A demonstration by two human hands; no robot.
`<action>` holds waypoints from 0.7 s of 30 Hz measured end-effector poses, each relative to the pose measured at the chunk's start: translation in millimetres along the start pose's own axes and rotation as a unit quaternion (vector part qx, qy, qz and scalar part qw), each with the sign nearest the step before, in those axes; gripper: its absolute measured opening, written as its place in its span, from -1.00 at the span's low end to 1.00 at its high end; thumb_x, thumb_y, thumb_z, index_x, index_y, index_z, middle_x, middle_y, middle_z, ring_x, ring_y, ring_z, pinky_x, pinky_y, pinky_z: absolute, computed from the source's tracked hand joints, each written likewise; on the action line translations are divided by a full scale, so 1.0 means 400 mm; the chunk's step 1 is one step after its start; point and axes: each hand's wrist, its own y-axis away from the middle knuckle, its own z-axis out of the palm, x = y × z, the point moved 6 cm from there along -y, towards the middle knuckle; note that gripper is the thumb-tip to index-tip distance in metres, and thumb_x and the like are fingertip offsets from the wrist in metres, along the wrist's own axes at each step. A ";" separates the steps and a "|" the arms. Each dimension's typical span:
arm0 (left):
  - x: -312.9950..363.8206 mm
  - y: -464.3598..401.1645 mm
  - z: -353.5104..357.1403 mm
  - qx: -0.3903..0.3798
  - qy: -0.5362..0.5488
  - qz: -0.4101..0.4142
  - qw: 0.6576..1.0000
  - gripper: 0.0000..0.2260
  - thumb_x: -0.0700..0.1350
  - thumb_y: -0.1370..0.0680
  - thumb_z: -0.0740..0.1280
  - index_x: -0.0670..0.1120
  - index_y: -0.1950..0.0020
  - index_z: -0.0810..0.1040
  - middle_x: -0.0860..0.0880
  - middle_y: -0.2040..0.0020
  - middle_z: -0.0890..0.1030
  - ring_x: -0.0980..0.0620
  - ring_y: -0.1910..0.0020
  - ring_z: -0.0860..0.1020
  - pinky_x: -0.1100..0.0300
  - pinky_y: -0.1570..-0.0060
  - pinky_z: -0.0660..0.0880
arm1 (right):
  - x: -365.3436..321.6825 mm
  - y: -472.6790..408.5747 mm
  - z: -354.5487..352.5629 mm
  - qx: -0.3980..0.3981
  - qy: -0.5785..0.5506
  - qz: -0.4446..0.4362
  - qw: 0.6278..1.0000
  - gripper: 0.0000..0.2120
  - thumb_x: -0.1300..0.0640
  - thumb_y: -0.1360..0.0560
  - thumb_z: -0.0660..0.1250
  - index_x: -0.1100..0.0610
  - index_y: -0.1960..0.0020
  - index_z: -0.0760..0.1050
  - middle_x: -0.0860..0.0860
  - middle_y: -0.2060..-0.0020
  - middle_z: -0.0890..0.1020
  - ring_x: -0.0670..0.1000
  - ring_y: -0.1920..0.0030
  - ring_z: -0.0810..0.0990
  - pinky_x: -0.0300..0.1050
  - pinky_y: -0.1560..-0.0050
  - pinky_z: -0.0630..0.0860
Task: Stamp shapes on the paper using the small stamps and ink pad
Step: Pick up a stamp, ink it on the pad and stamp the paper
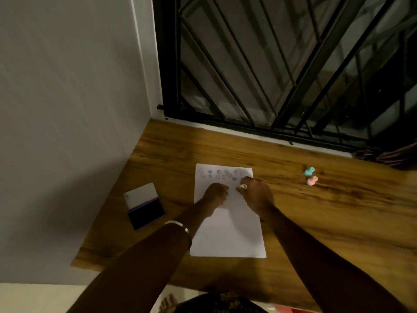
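On the wooden table (316, 211), a sheet of paper (232, 233) is laid lengthwise, with two rows of blue prints (217, 174) already marked along its far edge. A small pale stamp (242, 186) is pinched in the curled fingers of the right hand (256, 195), just below those rows; a further print appears to be in hand. The left hand (215, 194) is closed loosely and rested on the sheet as if to steady it. Fresh ink will probably be needed from the open ink pad (145, 206), left of the paper. Two spare stamps, teal (309, 171) and pink (312, 180), are set well apart to the right.
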 end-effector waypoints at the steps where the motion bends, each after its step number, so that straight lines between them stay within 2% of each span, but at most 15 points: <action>1: -0.002 -0.004 -0.008 0.008 0.048 -0.029 0.998 -0.84 -0.19 -0.63 0.18 -0.20 -0.07 0.54 -0.15 0.03 0.56 -0.06 0.12 0.56 0.18 0.13 0.51 | -0.015 0.004 0.004 0.000 -0.003 -0.012 1.000 -0.74 -0.02 -0.54 0.32 0.09 -0.15 0.56 0.07 -0.03 0.69 0.09 0.05 0.67 -0.04 0.10 0.65; 4: -0.008 -0.013 -0.036 0.041 0.127 -0.055 0.990 -0.81 -0.28 -0.60 0.22 -0.25 -0.16 0.55 -0.16 0.05 0.57 -0.03 0.25 0.53 0.21 0.27 0.47 | -0.061 0.013 0.011 0.015 -0.020 -0.035 0.999 -0.74 -0.01 -0.51 0.36 0.10 -0.13 0.58 0.09 -0.04 0.69 0.12 0.02 0.66 -0.03 0.07 0.63; 6: -0.016 -0.015 -0.051 0.053 0.170 -0.042 0.983 -0.84 -0.32 -0.57 0.24 -0.22 -0.07 0.58 -0.16 0.12 0.59 -0.03 0.27 0.52 0.16 0.24 0.51 | -0.089 0.016 0.019 0.019 -0.040 -0.049 0.998 -0.77 0.03 -0.51 0.36 0.10 -0.11 0.60 0.09 -0.04 0.69 0.12 0.02 0.66 -0.08 0.05 0.59; 7: -0.023 -0.015 -0.056 0.054 0.195 -0.039 0.979 -0.87 -0.32 -0.56 0.26 -0.19 -0.04 0.57 -0.17 0.10 0.59 -0.06 0.21 0.55 0.12 0.15 0.55 | -0.101 0.017 0.023 0.018 -0.050 -0.055 0.997 -0.80 0.04 -0.52 0.35 0.10 -0.09 0.61 0.08 -0.03 0.69 0.12 0.01 0.66 -0.08 0.03 0.59; 9: -0.033 -0.008 -0.060 0.041 0.249 -0.037 0.967 -0.84 -0.26 -0.57 0.27 -0.17 -0.14 0.50 -0.20 -0.05 0.57 -0.14 -0.01 0.57 0.04 -0.02 0.57 | -0.118 0.017 0.030 0.007 -0.064 -0.060 0.996 -0.82 0.05 -0.54 0.31 0.08 -0.06 0.62 0.07 -0.02 0.69 0.10 0.01 0.66 -0.03 -0.06 0.60; 12: -0.037 -0.003 -0.057 0.003 0.283 -0.030 0.959 -0.68 -0.20 -0.58 0.25 -0.21 -0.33 0.44 -0.25 -0.24 0.54 -0.22 -0.24 0.52 0.02 -0.09 0.55 | -0.131 0.016 0.040 -0.008 -0.057 -0.067 0.996 -0.82 0.07 -0.57 0.25 0.07 -0.05 0.62 0.04 0.01 0.69 0.08 0.01 0.66 -0.01 -0.09 0.59; 14: -0.039 0.003 -0.056 -0.009 0.293 -0.030 0.956 -0.67 -0.18 -0.59 0.24 -0.21 -0.34 0.45 -0.24 -0.20 0.57 -0.19 -0.20 0.55 0.04 -0.07 0.54 | -0.134 0.020 0.045 -0.009 -0.043 -0.071 0.996 -0.78 0.10 -0.59 0.22 0.08 -0.12 0.61 0.05 -0.06 0.68 0.09 -0.05 0.65 -0.01 -0.11 0.59; 17: -0.037 0.015 -0.052 -0.018 0.292 -0.036 0.956 -0.68 -0.15 -0.58 0.26 -0.19 -0.32 0.48 -0.14 -0.03 0.64 -0.07 0.01 0.62 0.14 0.11 0.57 | -0.134 0.027 0.049 -0.001 -0.031 -0.073 0.997 -0.75 0.13 -0.60 0.21 0.08 -0.21 0.57 0.06 -0.14 0.66 0.10 -0.12 0.63 -0.02 -0.15 0.58; 21: -0.040 0.016 -0.049 -0.018 0.289 -0.036 0.957 -0.67 -0.16 -0.57 0.30 -0.16 -0.33 0.47 -0.16 -0.09 0.64 -0.08 0.02 0.62 0.10 0.07 0.57 | -0.132 0.029 0.058 0.001 -0.019 -0.067 0.998 -0.74 0.11 -0.60 0.22 0.07 -0.23 0.56 0.06 -0.16 0.65 0.11 -0.14 0.63 -0.02 -0.18 0.57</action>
